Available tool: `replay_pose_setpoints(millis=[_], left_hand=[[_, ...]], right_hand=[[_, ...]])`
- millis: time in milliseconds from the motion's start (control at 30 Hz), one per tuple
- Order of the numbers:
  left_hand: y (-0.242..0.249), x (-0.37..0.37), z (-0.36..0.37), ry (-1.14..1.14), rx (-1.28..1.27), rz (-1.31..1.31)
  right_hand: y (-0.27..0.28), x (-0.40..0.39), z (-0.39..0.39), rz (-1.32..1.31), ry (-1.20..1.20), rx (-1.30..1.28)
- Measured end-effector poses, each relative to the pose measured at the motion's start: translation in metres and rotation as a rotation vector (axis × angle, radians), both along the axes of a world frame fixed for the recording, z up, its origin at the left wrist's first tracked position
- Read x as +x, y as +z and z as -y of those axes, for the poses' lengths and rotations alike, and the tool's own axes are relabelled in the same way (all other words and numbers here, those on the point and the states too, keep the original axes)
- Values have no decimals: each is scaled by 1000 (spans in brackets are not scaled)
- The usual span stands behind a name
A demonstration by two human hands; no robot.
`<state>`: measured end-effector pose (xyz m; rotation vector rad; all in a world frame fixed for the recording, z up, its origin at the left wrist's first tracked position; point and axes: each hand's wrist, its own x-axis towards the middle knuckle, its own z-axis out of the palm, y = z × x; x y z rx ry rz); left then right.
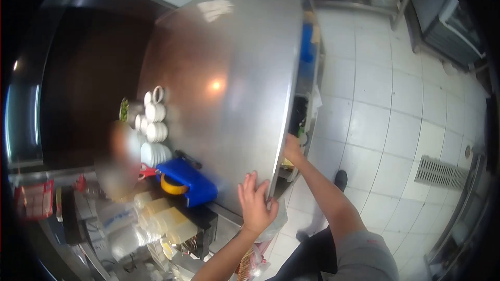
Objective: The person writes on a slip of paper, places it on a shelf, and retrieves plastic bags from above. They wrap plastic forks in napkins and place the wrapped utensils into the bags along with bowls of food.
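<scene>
Head view: on the steel bench (234, 73), stacked white bowls (154, 125) and a blue container (190, 179) sit left of the hands. The left hand (256, 205) lies flat by the bench's edge, fingers (250, 183) spread. Further right, the right hand (292, 148) reaches under that edge; its fingers are hidden, so I cannot tell their state.
</scene>
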<state>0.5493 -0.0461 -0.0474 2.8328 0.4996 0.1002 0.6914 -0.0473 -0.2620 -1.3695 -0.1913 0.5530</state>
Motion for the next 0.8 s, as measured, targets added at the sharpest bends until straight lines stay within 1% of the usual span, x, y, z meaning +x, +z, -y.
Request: replay_pose_setpoints(millis=[67, 100, 133, 167, 200, 233, 267, 300, 333, 367, 400, 433, 467, 500, 533, 567, 600, 667, 733, 800], left_hand=[[4, -1, -2, -21, -27, -37], [5, -3, -3, -10, -36, -41], [10, -5, -4, -15, -35, -41], [11, -9, -4, -23, -63, -3], [12, -13, -4, -23, -86, 41], [12, -17, -5, -36, -109, 68], [11, -21, -8, -39, -129, 100], [4, -29, -12, -97, -205, 207], [0, -40, -11, -162, -272, 320], [0, -55, 2, -141, -396, 383], [3, -71, 18, -137, -523, 450], [11, -97, 34, -179, -671, 436], [24, -127, 48, -235, -824, 419], [35, -161, 60, -200, -993, 406], [46, -197, 70, -178, -1168, 394], [48, -237, 74, -101, -1229, 433], [47, -278, 78, -30, -1289, 467], [75, -370, 79, 96, -1111, 339], [97, -462, 92, 276, -1111, 526], [123, -551, 104, 537, -965, 640]], right_hand=[[-14, -17, 35, -233, 44, 81], [0, -27, 60, -351, -42, 242], [7, -37, 83, -477, -133, 328], [20, -44, 109, -507, -163, 269], [50, -41, 135, -458, -35, 149], [73, -47, 152, -430, -61, 132], [85, -46, 175, -395, 143, 160], [122, -47, 184, -67, 293, -110], [148, -48, 196, 45, 506, -145], [169, -57, 199, 253, 628, -165], [193, -63, 203, 286, 868, -282], [211, -78, 200, 294, 1082, -276], [252, -100, 191, 573, 1298, -270], [288, -133, 181, 549, 1431, -210], [312, -163, 168, 448, 1550, -263], [332, -192, 159, 344, 1653, -324], [340, -221, 147, 387, 1690, -345], [340, -285, 120, 122, 1831, -138], [362, -369, 102, 159, 1726, -57], [365, -425, 71, 446, 1666, 5]])
